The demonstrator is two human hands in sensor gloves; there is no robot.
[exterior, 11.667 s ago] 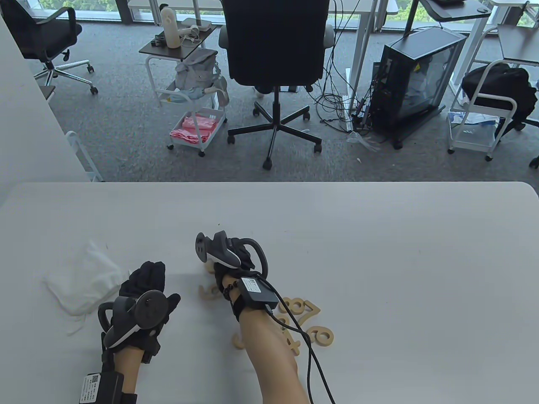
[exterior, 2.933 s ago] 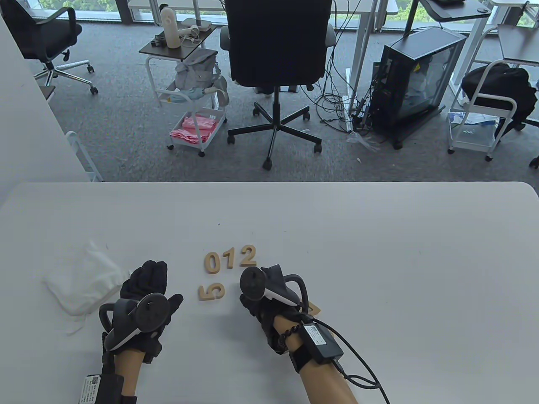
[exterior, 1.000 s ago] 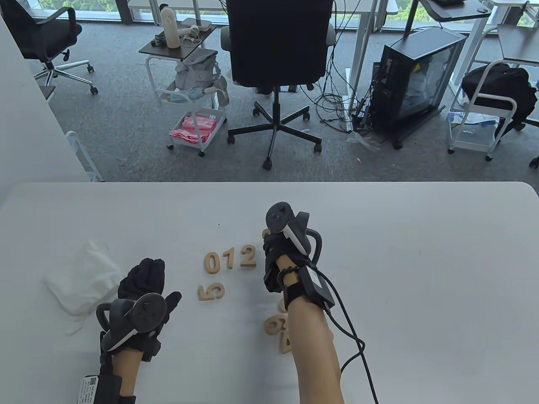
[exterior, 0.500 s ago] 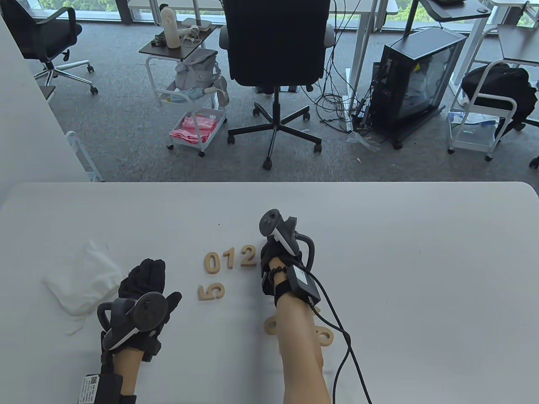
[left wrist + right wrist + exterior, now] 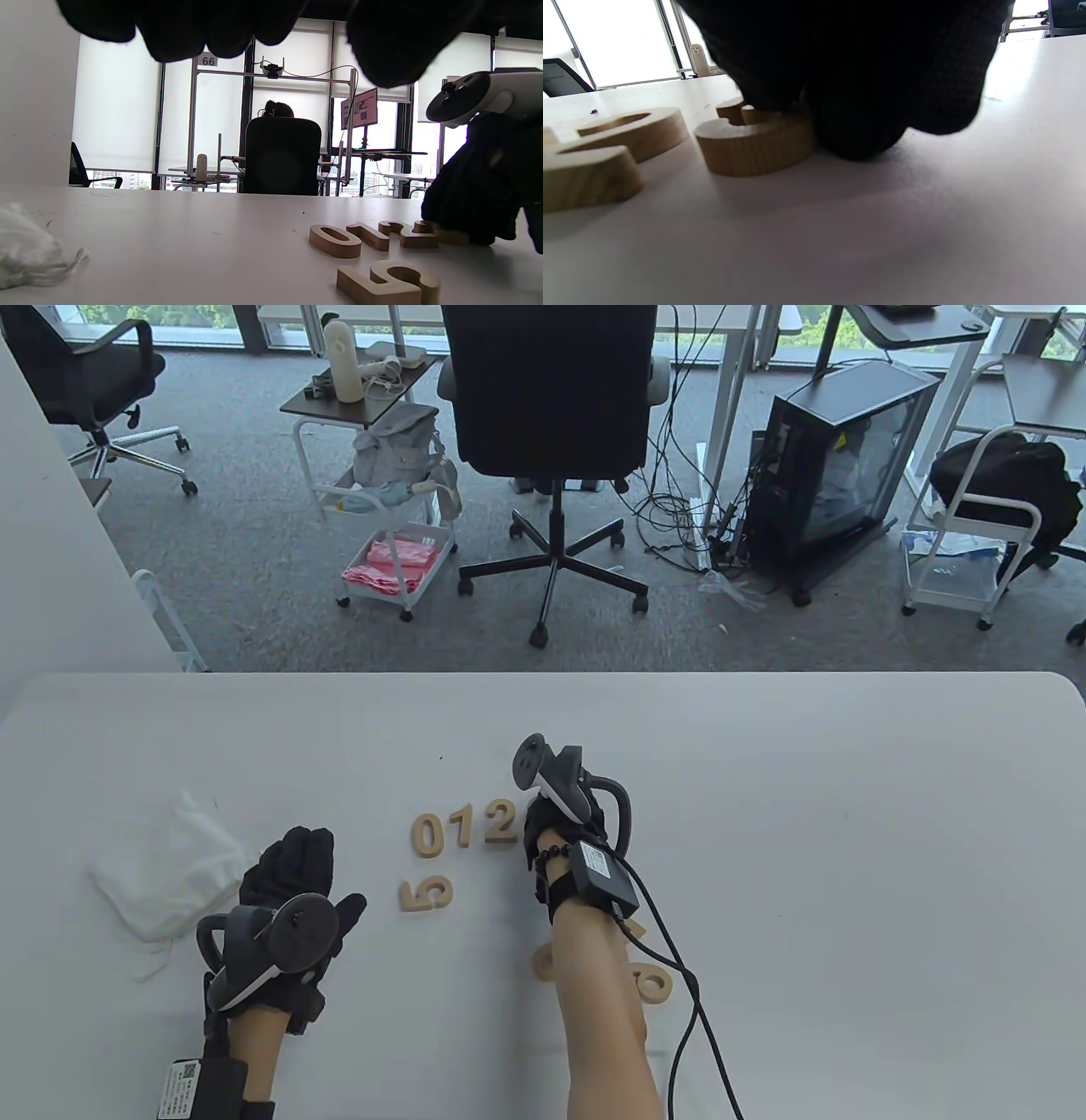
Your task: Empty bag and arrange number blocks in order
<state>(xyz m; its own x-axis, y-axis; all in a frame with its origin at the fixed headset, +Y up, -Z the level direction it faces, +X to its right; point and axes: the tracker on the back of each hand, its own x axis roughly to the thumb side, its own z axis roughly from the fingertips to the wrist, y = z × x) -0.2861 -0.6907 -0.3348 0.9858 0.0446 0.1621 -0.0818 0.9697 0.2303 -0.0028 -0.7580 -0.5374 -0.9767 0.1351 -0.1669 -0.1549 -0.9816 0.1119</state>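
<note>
Wooden number blocks 0, 1 and 2 lie in a row mid-table, with a 5 just in front of them. My right hand is down at the right end of the row. Its fingers hold another block on the table beside the 2; I cannot read its digit. The left wrist view shows that block under the hand. My left hand rests flat and empty on the table. The white bag lies slack at the left.
More loose blocks lie near my right forearm: one partly hidden, a 6 or 9 and a sliver. The table's far edge faces an office chair.
My right hand has drawn back and to the left, lowering the block it carries to the table right of the 2. My left hand, the bag and the other blocks have not moved.
</note>
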